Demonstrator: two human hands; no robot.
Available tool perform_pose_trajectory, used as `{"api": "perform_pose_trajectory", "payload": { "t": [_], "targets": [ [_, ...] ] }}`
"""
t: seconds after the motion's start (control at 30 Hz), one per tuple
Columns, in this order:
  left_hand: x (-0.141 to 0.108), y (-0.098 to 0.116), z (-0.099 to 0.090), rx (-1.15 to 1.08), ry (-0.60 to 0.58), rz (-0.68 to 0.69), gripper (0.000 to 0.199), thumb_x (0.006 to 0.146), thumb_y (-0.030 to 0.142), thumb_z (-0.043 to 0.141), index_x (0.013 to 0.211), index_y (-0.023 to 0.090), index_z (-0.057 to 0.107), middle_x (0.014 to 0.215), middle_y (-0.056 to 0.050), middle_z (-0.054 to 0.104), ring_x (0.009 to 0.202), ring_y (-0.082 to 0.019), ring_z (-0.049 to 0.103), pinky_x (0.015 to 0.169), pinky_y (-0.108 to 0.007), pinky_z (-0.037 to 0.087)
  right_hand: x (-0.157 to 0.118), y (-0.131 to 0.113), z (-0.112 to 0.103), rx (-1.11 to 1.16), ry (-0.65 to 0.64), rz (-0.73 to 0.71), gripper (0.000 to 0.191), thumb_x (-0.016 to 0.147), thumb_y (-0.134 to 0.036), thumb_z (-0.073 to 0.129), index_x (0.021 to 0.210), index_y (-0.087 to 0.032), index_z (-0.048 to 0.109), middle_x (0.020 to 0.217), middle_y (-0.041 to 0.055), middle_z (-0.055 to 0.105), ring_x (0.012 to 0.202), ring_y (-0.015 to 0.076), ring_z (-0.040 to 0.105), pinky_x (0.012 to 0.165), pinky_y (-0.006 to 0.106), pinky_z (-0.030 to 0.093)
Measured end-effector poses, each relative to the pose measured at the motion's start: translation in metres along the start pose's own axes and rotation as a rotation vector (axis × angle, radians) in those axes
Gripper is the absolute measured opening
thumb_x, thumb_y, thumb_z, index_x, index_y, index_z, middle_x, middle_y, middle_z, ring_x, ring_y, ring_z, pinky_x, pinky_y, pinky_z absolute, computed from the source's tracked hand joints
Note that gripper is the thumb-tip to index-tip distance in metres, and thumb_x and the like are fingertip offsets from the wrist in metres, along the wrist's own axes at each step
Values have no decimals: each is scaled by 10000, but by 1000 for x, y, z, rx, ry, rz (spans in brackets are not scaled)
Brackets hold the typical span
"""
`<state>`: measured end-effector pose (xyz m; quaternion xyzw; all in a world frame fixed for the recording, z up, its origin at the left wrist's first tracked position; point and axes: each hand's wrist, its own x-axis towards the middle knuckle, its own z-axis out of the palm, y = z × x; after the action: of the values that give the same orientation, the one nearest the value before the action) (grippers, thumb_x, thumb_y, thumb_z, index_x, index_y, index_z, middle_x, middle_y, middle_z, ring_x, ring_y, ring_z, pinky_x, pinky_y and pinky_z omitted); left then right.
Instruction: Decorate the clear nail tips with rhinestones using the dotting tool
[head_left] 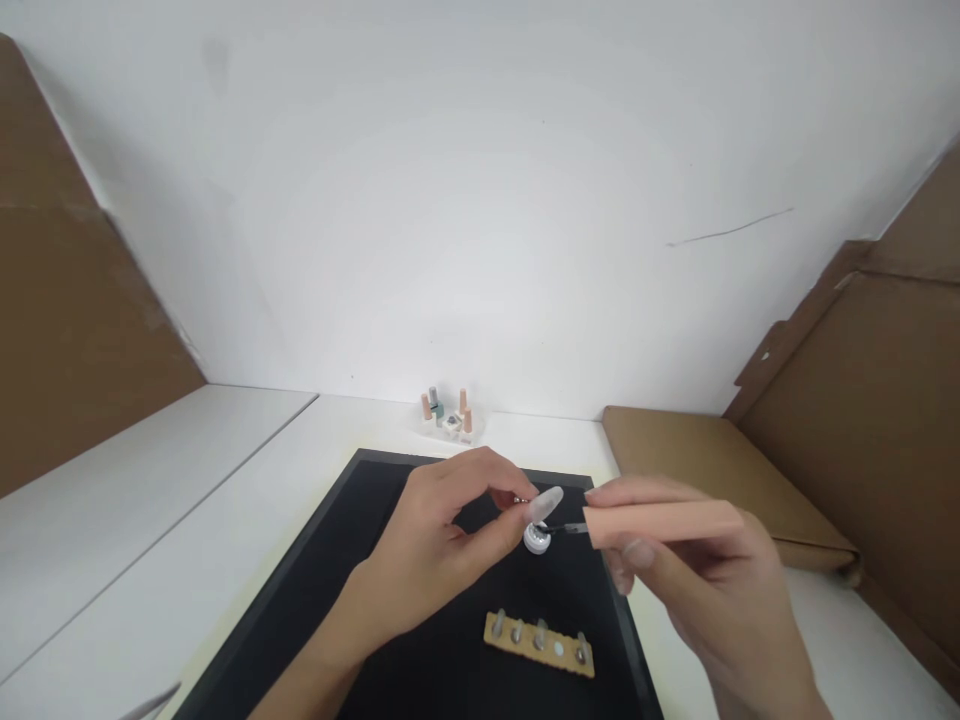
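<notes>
My left hand [457, 535] is closed, pinching the small base of a pale, translucent false nail tip [546, 503] that points up and to the right. Between the fingers and thumb of my right hand [682, 560] lies a peach-coloured nail polish brush [660, 521], its dark bristle end aimed left, just below the nail tip. Whether the bristles touch the nail I cannot tell. Behind the bristles, a small round white pot [537, 539] shows on the black mat. Nearer to me, a tan nail stand strip [536, 655] carries several nail tips on short holders.
A black mat [315, 600] lies on the white table. At the back, a clear holder [442, 432] carries several polish bottles with peach and grey caps. A flat cardboard box [697, 455] is on the right, with cardboard panels [75, 300] at both sides and a white wall behind.
</notes>
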<state>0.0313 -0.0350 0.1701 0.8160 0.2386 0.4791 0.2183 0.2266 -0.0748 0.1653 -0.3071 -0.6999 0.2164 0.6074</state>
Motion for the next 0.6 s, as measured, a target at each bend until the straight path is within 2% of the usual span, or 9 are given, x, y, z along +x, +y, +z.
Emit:
{"api": "perform_pose_trajectory", "payload": {
  "t": [0.1, 0.2, 0.4, 0.6],
  "targets": [
    [-1, -1, 0, -6, 23, 70, 74, 835, 79, 616, 852, 143, 650, 787, -54, 694, 715, -136, 643, 647, -232, 505, 0, 0, 4, -2, 62, 12, 128, 784, -181, 726, 786, -304, 763, 810, -48, 780, 682, 114, 702, 556, 168, 575],
    [-1, -2, -1, -18, 36, 100, 91, 832, 65, 623, 867, 145, 647, 796, -57, 694, 720, -136, 644, 643, -234, 509, 2, -1, 6, -21, 94, 2, 147, 770, -158, 731, 799, -301, 750, 816, -49, 784, 784, 143, 731, 737, 233, 609],
    [-1, 1, -1, -24, 36, 155, 114, 816, 33, 639, 868, 134, 653, 797, -64, 695, 729, -133, 658, 637, -214, 516, 2, -3, 6, -54, 124, -84, 175, 762, -128, 733, 815, -295, 729, 831, -48, 781, 770, 148, 731, 714, 249, 600],
    [1, 1, 0, -40, 68, 165, 104, 801, 25, 660, 842, 120, 668, 793, -72, 701, 742, -130, 672, 653, -194, 528, 3, -6, 6, -120, 114, -130, 225, 787, -81, 696, 854, -296, 703, 823, -67, 761, 789, 117, 704, 657, 216, 556]
  ]
}}
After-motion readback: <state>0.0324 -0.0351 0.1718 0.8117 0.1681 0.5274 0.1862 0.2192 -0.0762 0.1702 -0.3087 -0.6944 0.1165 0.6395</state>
